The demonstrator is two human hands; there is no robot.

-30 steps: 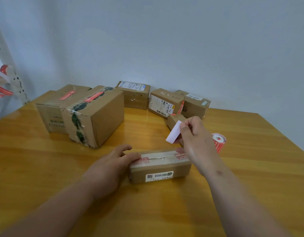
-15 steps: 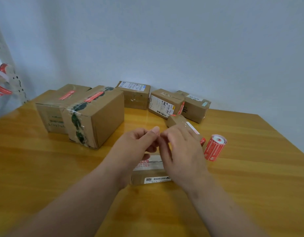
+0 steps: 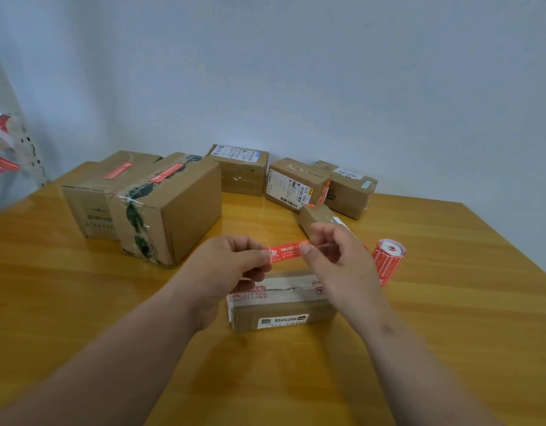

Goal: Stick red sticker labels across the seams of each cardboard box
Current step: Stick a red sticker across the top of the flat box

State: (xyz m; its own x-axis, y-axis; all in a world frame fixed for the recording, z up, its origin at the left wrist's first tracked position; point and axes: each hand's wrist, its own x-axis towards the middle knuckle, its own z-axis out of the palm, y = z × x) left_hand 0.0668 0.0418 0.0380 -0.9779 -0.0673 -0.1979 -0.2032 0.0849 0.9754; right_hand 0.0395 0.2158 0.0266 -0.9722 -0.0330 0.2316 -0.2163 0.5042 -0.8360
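Now both hands, left (image 3: pixel 231 265) and right (image 3: pixel 336 259), pinch a red rectangular sticker label (image 3: pixel 285 253) above the small flat cardboard box (image 3: pixel 280 305) near the counter's (image 3: pixel 81 302) front edge; next, probably lower it across the seam.

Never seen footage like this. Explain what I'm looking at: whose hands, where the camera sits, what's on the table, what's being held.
No machine here: a person wears a camera on the head, looking forward and down at their own two bare hands. The left hand and right hand each pinch one end of a red sticker label, stretched above a small cardboard box on the wooden table. To the right lies a roll of red labels. Farther back sit more boxes; the big taped box already carries a red label.
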